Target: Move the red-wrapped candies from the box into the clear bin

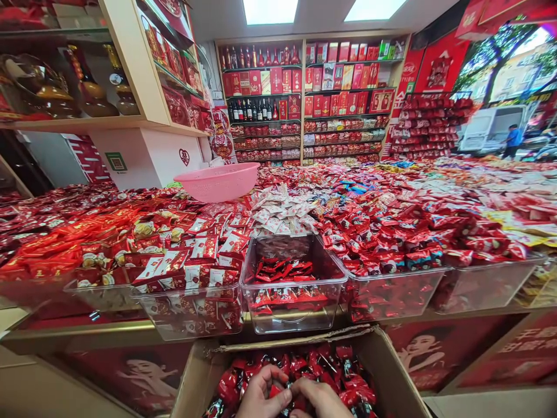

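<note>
An open cardboard box (402, 377) full of red-wrapped candies (357, 395) is at the bottom of the head view. Over these candies, my left hand (262, 396) curls its fingers and thumb around a red wrapper. Close beside it, my right hand (321, 400) is bent inward, its fingertips among the wrappers and near my left thumb. How many pieces the hands hold is hidden. Just beyond the box stands a clear plastic bin (292, 322), with a low layer of flat red packets (285, 269) inside.
Clear bins (395, 296) heaped with wrapped sweets line the counter's front edge on both sides. Behind them are a pile of white packets (285, 212) and a pink basin (220, 181). Shelves (303, 104) of bottles and boxes stand at the back. Outside, a person (513, 141) is near a van.
</note>
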A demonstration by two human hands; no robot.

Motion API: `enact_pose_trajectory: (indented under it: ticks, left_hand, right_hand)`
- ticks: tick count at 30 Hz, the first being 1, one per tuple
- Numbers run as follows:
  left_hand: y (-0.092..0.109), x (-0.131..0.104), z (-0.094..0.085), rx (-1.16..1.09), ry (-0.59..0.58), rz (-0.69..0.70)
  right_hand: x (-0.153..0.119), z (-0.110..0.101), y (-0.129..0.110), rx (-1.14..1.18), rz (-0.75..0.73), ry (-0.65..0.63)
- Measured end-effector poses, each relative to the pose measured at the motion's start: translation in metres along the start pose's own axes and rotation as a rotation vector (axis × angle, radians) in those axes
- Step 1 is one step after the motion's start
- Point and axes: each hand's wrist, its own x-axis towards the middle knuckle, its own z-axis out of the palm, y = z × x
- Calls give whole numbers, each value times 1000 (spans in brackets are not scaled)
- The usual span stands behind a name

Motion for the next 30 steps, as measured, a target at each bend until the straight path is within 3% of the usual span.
enact_pose_trajectory:
  ticks: [4,10,16,19,24,30]
  left_hand:
    - [-1,2,-2,-58,-38,-26]
    - [3,0,-2,-141,-180,-60]
    - [-11,5,-1,-173,70,-50]
    - [-18,8,-2,-164,135,-61]
    - [-21,7,-3,-96,67,-130]
    - [-4,1,3,-211,85,-217]
  right_hand:
    - [1,-3,1,1,32,7]
    - [0,-4,1,66,3,131]
    - [4,6,5,-87,-4,244]
    - [5,16,7,-126,-18,189]
    - [4,28,7,-164,26,134]
    - [-1,15,-1,-118,-27,78]
